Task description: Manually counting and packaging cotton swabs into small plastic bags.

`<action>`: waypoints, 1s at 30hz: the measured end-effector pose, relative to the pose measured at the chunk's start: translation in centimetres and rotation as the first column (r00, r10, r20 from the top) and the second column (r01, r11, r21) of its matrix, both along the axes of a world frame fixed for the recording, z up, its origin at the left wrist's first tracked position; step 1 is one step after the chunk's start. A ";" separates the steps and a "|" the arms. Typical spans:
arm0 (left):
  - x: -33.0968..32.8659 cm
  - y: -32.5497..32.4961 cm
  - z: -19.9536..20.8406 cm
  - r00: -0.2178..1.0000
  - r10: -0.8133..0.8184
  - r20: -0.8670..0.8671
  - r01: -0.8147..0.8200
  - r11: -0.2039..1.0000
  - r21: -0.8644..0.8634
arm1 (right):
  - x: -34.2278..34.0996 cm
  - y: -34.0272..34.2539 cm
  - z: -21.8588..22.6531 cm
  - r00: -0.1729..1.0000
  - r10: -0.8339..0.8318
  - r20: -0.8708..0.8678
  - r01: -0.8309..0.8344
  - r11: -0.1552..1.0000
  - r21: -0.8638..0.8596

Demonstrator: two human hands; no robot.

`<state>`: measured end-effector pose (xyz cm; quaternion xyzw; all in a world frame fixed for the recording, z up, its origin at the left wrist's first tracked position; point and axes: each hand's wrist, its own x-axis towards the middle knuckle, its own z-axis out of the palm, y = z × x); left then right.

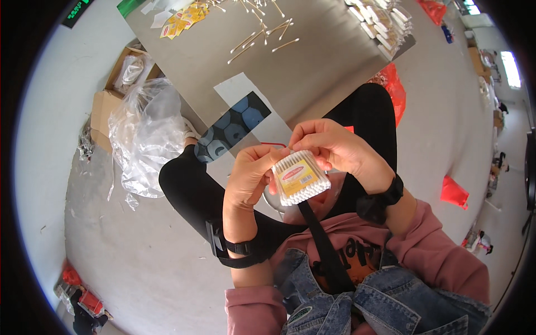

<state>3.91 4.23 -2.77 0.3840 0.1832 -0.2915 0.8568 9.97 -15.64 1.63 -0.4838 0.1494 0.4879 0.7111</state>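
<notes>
A clear pack of cotton swabs [302, 192] with a yellow label hangs tilted in front of my lap, white tips facing down toward me. My left hand [245, 170] is closed on its upper left corner, the thumb over the top. The fingers of my right hand [338, 146] pinch at the pack's upper edge, close to the left fingertips. What the fingertips press between them is too small to make out. A thin red strip [273, 144] shows just beyond the left thumb.
On the metal table [195, 72] ahead lie loose cotton swabs [262, 33], yellow label cards [184, 21] and a heap of swab bundles [379, 25]. A patterned strip [234, 125] crosses the near edge. Left, a clear plastic bag [148, 134] stands by a cardboard box [103, 114].
</notes>
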 end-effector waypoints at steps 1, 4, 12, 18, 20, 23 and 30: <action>0.0 0.0 -0.2 1.000 0.001 -0.007 -0.001 1.000 -0.006 | -0.1 0.0 0.0 1.000 0.001 0.001 -0.001 1.000 0.000; 0.0 -0.2 -0.2 1.000 0.013 -0.026 -0.013 1.000 -0.012 | -0.2 -0.2 -0.3 0.999 -0.041 -0.028 0.041 0.999 -0.015; 0.1 0.4 -1.4 0.985 0.163 -0.057 -0.164 0.986 -0.015 | -1.6 0.9 2.5 0.438 -0.109 0.892 0.136 0.989 0.054; -0.1 0.3 -1.2 0.993 0.121 0.020 -0.118 0.989 -0.091 | -1.0 2.0 4.2 -0.096 0.375 0.922 -0.118 0.915 -0.385; -0.1 0.6 -1.5 0.999 0.038 -0.019 -0.040 0.990 -0.135 | -0.9 2.3 3.7 -0.118 0.345 0.931 -0.161 0.919 -0.361; -0.2 0.6 -1.4 0.999 0.031 -0.040 -0.036 0.991 -0.131 | -1.0 2.6 3.4 -0.060 0.267 0.962 -0.142 0.951 -0.273; -0.2 -0.1 -0.9 0.997 0.069 0.023 -0.065 0.988 -0.138 | -1.2 3.0 4.0 0.015 0.278 0.960 -0.136 0.952 -0.274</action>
